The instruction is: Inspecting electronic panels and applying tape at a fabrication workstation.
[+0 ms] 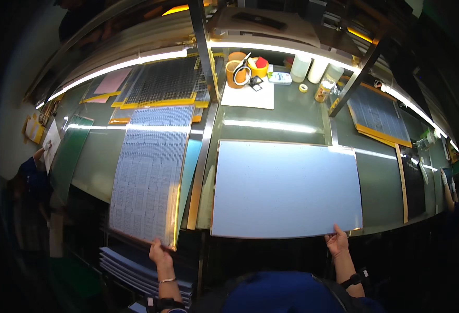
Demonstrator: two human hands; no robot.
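My left hand is closed on the near edge of a long blue-grey panel covered in fine printed patterns, close to its right corner. The panel has a yellowish strip down its right side and overhangs the bench front. Over to the right, a plain light-blue panel lies flat on the bench. Its front edge, near the right corner, is pinched by my right hand, thumb on top. The fingers beneath both panels are partly hidden.
Several stacked panels sit below the bench at left. A metal post rises between work areas. Orange containers, scissors, tape and bottles stand behind. Yellow-edged films lie back left. Co-workers' arms show at both sides.
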